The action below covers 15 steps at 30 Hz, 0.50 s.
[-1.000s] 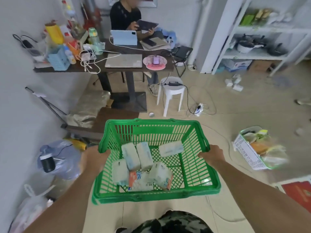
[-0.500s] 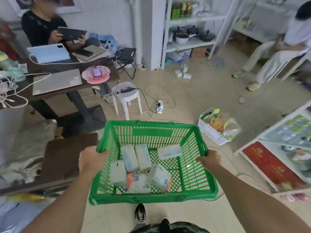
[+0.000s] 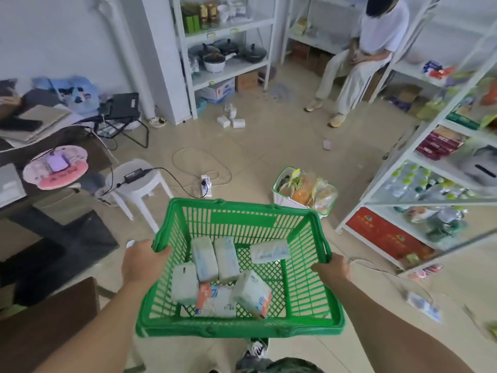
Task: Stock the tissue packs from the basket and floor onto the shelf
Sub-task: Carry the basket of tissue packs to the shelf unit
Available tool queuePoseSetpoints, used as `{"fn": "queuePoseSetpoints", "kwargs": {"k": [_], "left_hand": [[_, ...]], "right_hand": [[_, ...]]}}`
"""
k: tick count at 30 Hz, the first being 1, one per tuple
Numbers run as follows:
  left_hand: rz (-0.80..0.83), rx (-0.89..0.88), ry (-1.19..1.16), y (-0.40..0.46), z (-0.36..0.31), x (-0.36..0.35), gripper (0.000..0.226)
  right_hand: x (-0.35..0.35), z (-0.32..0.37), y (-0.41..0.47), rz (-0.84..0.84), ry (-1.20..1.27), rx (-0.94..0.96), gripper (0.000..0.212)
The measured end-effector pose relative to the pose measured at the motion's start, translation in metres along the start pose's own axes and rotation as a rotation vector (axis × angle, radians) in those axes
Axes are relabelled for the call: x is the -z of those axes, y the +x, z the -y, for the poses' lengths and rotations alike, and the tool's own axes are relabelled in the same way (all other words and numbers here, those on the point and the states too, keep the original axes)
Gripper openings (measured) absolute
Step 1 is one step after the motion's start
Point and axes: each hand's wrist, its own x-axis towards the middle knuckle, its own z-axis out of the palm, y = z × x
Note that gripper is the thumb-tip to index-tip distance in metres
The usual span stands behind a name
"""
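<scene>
both hands [image 3: 145, 262] [image 3: 332, 267] clamp green basket [image 3: 301, 292] rims; tissue packs [image 3: 204, 255] inside.

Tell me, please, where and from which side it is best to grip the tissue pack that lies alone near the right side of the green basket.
Grip the lone tissue pack across its two long edges, coming from above. It lies flat on the green basket floor, apart from the other packs, so fingers fit on both sides.

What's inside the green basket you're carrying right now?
The green plastic basket holds six wrapped tissue packs: three lie side by side at the left, one apart at the back, two tilted in front. The right side is bare mesh. Anything beneath the overlapping packs is covered.
</scene>
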Motion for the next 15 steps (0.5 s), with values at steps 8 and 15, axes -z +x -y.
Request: {"fn": "queuePoseSetpoints", "kwargs": {"k": [8,15], "left_hand": [[-0.025,0.039,0.041,0.063,-0.036,-0.018,0.051],[0.043,0.040,0.033,0.132,-0.050,-0.025,0.051]], "right_hand": [[0.004,0.048,0.054,-0.031,-0.010,-0.012,0.018],[-0.009,0.099,0.091,-0.038,-0.091,-0.035,0.021]]}}
